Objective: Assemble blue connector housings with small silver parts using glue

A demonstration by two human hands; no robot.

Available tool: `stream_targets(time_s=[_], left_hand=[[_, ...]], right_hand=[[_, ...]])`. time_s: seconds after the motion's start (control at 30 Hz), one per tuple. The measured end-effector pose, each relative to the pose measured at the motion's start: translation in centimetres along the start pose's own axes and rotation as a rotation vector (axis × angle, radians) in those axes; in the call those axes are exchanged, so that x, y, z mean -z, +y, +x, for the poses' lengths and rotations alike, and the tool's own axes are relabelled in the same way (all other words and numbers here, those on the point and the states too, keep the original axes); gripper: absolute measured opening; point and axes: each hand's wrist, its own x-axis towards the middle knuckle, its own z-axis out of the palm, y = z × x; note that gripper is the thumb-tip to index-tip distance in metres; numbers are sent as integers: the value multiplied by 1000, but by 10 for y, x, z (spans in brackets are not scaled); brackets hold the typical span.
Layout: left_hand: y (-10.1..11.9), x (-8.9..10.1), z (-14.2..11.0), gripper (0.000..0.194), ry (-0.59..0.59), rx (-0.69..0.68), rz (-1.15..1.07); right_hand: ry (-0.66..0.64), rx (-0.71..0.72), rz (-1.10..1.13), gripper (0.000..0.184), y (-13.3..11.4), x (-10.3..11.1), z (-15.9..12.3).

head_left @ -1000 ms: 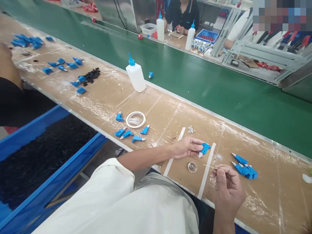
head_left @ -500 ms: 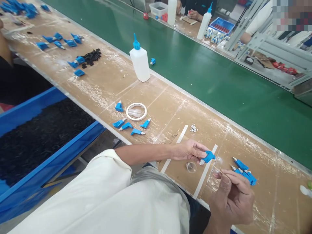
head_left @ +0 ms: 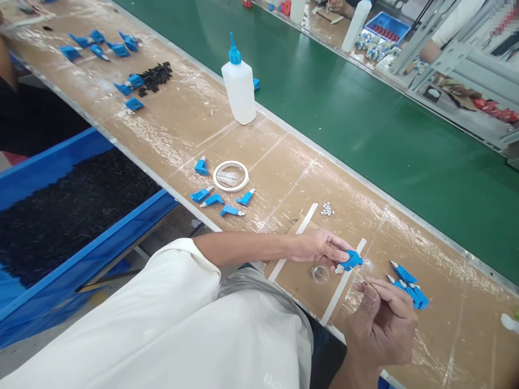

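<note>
My left hand (head_left: 318, 249) pinches a blue plastic part (head_left: 352, 260) with a whitish piece at its lower end. Fingers closed, my right hand (head_left: 383, 319) grips a thin wooden stick (head_left: 359, 275), whose tip points at the blue part and seems to touch it. Below my left hand, a small clear round cup (head_left: 320, 274) rests on a cardboard sheet (head_left: 300, 283) crossed by white tape strips. Beyond the hand lies a little pile of small whitish pieces (head_left: 327, 209). Several similar blue parts (head_left: 409, 285) lie right of my hands.
A squeeze bottle with blue cap (head_left: 239, 92) stands by the green conveyor belt (head_left: 324, 108). Nearer are a roll of white tape (head_left: 231, 176) and more blue parts (head_left: 212, 200). Black pieces (head_left: 156, 78) are heaped farther left. A blue bin (head_left: 81, 216) of black pieces sits beside the table.
The camera view has shifted slightly, so the table's things appear a little displaced. My right hand and the stick have come slightly closer to the blue part, which my left hand still holds.
</note>
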Motion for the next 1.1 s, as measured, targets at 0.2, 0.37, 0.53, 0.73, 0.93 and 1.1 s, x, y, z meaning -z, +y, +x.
stream_targets(time_s=[0.2,0.37,0.53,0.73,0.93,1.1], left_hand=[[1,-1,-2,49,14,-4,8],[-4,4,4,53,-5,-9,6],[-7,7,7,54,18,5,0],[-7,7,7,51,27,22,4],[-2,3,3,52,22,29,14],[3,-1,-3,56,-6,-21,31]], right_hand=[[-16,90,-50,10,-1,-1,0],[-42,104,-87,8,1,0,-2],[-44,83,-131,9,4,1,-4],[-70,74,-116,10,4,1,-4],[-68,99,-118,12,4,0,-1],[-51,95,-120,11,5,-1,-2]])
